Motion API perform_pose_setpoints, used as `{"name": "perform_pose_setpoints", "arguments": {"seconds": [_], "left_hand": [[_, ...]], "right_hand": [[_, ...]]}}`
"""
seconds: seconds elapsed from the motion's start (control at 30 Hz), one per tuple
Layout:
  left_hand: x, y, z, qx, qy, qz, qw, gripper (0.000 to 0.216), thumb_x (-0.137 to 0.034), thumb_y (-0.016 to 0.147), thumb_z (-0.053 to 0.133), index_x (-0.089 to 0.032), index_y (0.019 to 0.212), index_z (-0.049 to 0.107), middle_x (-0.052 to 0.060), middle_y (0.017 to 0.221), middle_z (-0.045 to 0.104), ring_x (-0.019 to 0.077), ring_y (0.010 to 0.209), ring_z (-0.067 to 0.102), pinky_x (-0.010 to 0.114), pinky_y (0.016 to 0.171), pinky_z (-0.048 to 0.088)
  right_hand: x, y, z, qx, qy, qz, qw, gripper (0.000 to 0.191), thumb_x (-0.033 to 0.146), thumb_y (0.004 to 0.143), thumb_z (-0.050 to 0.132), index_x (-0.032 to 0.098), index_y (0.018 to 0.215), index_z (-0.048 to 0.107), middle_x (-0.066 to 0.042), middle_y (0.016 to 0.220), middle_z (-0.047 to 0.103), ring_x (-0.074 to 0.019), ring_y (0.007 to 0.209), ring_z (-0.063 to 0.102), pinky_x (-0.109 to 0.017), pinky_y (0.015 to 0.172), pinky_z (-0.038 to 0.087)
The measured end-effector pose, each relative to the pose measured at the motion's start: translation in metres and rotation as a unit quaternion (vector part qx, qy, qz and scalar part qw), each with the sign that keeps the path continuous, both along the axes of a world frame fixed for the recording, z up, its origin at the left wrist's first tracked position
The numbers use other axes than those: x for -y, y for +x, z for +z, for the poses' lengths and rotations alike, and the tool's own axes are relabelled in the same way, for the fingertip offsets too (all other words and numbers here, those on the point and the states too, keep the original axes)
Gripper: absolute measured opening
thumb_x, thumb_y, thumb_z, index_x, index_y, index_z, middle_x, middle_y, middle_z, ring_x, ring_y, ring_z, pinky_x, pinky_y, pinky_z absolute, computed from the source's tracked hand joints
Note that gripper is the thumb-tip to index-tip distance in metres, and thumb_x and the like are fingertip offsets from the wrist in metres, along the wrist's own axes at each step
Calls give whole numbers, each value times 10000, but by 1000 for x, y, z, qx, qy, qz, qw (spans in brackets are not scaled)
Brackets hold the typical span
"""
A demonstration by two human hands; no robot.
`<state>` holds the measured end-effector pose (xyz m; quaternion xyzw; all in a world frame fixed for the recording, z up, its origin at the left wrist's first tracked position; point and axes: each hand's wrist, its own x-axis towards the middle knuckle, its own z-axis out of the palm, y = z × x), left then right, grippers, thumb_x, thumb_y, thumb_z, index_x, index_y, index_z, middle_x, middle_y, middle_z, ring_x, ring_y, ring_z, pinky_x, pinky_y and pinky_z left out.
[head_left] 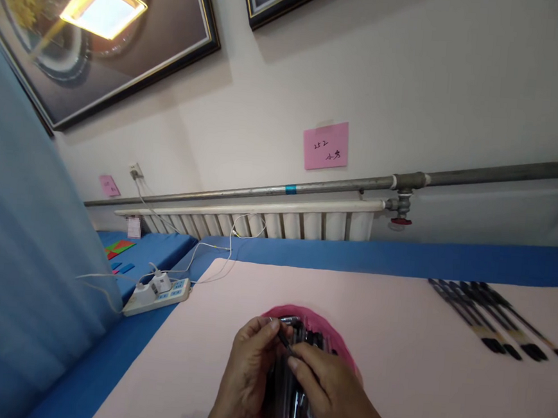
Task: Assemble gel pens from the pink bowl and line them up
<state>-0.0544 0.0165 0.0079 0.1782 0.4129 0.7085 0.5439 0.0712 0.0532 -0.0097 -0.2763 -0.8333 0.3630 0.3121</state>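
Observation:
Over a pink basket, my left hand and my right hand pinch the same slim black stick. Its left end sits between my left thumb and fingers, and my right thumb and forefinger close on the other end. Whether it is a brush like those on the table I cannot tell, as the fingers cover much of it. Many slim black pieces, some in shiny clear sleeves, fill the basket below. Several black-handled brushes with tan bands and dark bristles lie side by side at the right.
A pale pink sheet covers the blue table. At the left stands a white power strip with plugs and trailing white cables. A blue curtain hangs farther left. Behind the table are a radiator and a pipe.

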Motion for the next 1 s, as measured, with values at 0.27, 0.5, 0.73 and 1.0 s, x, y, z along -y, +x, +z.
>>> {"name": "perform_pose_setpoints", "arguments": {"seconds": [0.27,0.5,0.73,1.0], "left_hand": [[-2,1,-1,7,4,12,1000,225,-330,660,714,-125,713,635,62,686,675,149,628,617,259,621,455],[-1,2,0,-12,7,-7,1000,231,-296,640,728,-92,719,652,77,699,670,140,645,608,236,626,446],[-1,4,2,-21,6,19,1000,231,-313,628,737,-122,655,612,44,630,651,124,565,579,244,588,433],[0,4,2,-20,1,10,1000,302,-372,651,711,-101,774,659,91,751,678,167,688,620,265,636,455]], "right_hand": [[0,1,-3,-7,-12,5,1000,199,291,894,388,218,778,533,-25,777,654,-181,710,607,-309,638,432],[-3,0,-5,-3,-23,5,1000,224,294,901,369,210,771,531,-28,754,644,-176,691,596,-308,635,427],[0,0,-3,9,-8,1,1000,213,281,890,388,210,733,513,-38,769,651,-184,705,599,-296,611,411],[-1,0,-1,9,-22,-5,1000,217,274,892,376,209,751,527,-37,762,648,-183,700,592,-300,622,411]]}}
